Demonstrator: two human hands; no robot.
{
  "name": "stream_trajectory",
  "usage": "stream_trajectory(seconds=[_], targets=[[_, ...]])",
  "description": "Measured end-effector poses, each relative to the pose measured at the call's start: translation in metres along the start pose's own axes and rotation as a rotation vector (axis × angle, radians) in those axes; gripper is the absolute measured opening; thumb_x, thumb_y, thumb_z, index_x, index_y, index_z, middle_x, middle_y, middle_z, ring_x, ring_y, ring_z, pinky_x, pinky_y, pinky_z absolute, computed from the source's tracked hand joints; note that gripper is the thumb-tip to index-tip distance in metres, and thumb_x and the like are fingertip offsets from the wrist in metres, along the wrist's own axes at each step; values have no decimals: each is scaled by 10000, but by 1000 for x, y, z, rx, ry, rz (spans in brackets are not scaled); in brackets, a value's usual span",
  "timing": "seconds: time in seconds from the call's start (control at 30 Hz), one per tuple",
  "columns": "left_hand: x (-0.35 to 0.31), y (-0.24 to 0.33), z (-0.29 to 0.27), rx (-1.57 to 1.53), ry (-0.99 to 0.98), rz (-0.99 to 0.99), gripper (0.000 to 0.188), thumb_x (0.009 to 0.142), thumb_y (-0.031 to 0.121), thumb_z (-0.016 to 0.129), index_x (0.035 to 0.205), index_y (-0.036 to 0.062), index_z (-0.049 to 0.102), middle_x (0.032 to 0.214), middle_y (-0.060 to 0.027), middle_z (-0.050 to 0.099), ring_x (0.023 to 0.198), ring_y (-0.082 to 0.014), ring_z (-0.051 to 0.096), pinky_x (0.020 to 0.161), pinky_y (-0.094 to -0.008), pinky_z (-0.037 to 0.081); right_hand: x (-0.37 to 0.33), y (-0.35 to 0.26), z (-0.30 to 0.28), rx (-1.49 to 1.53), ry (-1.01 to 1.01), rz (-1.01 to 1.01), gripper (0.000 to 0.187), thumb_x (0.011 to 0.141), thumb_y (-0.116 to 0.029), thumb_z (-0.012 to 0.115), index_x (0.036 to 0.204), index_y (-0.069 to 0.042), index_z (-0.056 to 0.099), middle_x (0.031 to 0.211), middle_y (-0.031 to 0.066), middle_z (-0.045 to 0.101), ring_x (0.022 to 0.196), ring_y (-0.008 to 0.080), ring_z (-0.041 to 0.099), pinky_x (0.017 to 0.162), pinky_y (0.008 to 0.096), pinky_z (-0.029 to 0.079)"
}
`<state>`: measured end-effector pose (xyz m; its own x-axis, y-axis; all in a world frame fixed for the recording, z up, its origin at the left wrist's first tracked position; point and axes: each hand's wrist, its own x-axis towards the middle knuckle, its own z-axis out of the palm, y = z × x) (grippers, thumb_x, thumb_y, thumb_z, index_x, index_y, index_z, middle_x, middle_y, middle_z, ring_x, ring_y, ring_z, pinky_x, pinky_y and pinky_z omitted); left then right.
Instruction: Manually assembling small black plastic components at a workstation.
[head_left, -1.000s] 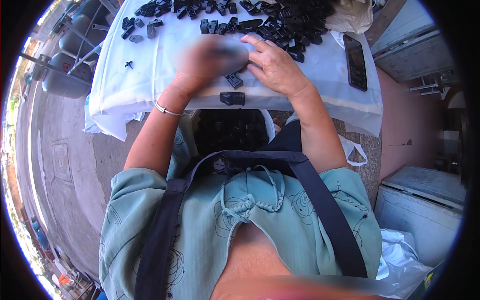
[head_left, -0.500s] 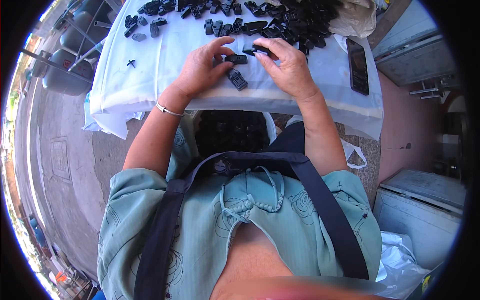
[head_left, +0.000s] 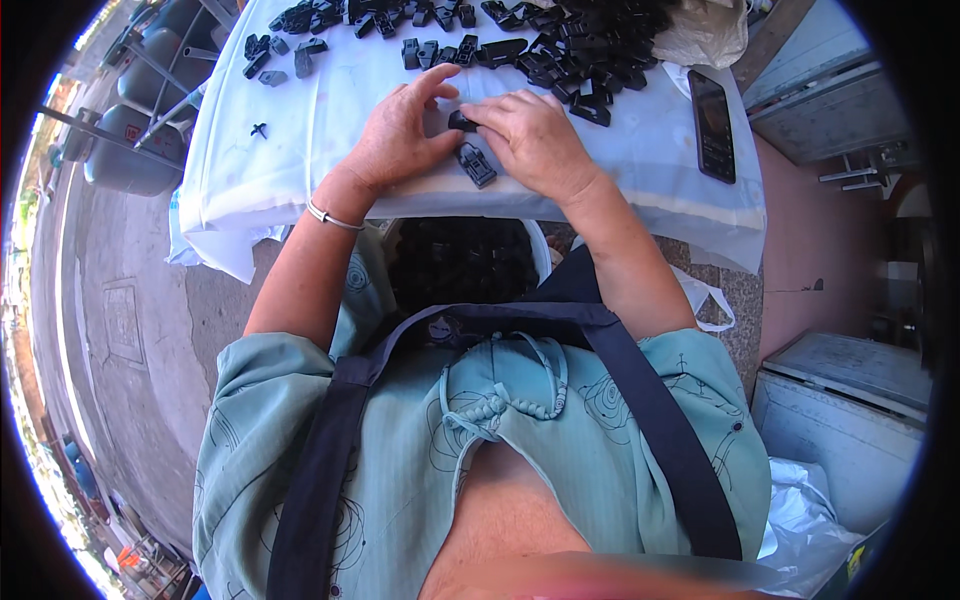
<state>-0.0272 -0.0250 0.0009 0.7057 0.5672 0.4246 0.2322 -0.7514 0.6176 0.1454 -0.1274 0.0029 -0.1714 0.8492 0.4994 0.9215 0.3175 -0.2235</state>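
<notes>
At the table's near side, my left hand curves around one end of a small black plastic part, thumb and fingertips close about it. My right hand reaches over the same part from the other side, its fingers pressed together on it. Most of the part is hidden under those right fingers, and a second piece there cannot be made out. Just below, another black plastic part with a loop-shaped end lies on the white cloth.
A large heap of black parts covers the far side, with several grey pieces at its left. A small black cross-shaped bit lies farther left. A phone rests at the right. Below the table edge stands a bucket of black parts.
My right hand has moved left and down, bringing the black part it held to the one at my left hand. That held part is now hidden. The left hand has barely moved.
</notes>
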Motion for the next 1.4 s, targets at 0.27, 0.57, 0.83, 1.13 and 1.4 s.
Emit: stream_trajectory(seconds=[0.27,0.57,0.83,1.13,1.4], targets=[[31,-11,0,283,64,2,364,836,175,620,1192,111,580,1155,-128,600,1001,-314,604,832,-377,512,-16,-1,-19,-8,261,104,215,843,-159,626,1041,-85,664,987,96,647,887,279,620,772,390,475],[18,9,9,398,43,-56,310,832,241,638,1102,88,637,1061,-128,610,895,-320,635,795,-399,519,-26,21,-24,-260,73,437,290,835,-315,659,921,-39,644,857,130,633,778,338,623,680,413,509],[11,7,-20,379,-69,88,345,822,63,553,1161,100,608,1182,-133,592,970,-298,624,866,-381,509,-19,24,-29,-36,163,6,218,851,-44,581,1047,-81,671,1023,132,619,885,305,625,780,361,519],[9,7,3,334,-77,76,306,790,125,663,1094,123,633,1043,-79,653,932,-282,618,825,-359,506,-21,21,-39,72,34,183,324,786,3,659,1098,-86,658,1052,114,611,879,261,630,790,320,519],[9,6,9,65,-107,-125,639,732,157,752,1308,175,474,972,-57,695,718,-247,657,679,-350,537,1,10,0,328,199,8,266,823,-27,657,1088,-54,659,1006,113,646,875,255,653,762,306,534]])
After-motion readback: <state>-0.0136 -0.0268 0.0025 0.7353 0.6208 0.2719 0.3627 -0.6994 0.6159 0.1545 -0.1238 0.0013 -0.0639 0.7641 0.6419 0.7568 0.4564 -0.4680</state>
